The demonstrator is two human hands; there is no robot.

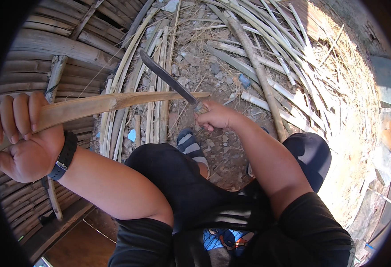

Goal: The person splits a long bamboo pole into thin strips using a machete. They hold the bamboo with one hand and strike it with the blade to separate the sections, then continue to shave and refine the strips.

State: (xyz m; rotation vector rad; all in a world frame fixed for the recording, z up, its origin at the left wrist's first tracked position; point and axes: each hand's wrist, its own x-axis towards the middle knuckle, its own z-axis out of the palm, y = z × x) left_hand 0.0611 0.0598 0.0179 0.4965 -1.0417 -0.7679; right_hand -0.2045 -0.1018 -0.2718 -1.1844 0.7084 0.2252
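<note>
At the far left, my left hand (28, 133) is closed around one end of a split bamboo strip (102, 103). The strip runs to the right across the view, narrowing toward its tip, with a node near its middle. My right hand (214, 115) grips the handle of a machete (166, 78). Its long dark blade points up and to the left, crossing the strip near the thin end. Whether the blade touches the strip, I cannot tell. The fingers of my right hand are wrapped round the handle and partly hidden.
A bamboo slat wall (31, 71) stands close on the left. Long split bamboo strips (293, 58) and a round pole (253, 58) lie on the rubble-strewn ground ahead and to the right. My sandalled foot (191, 144) is below the blade, between my bent knees.
</note>
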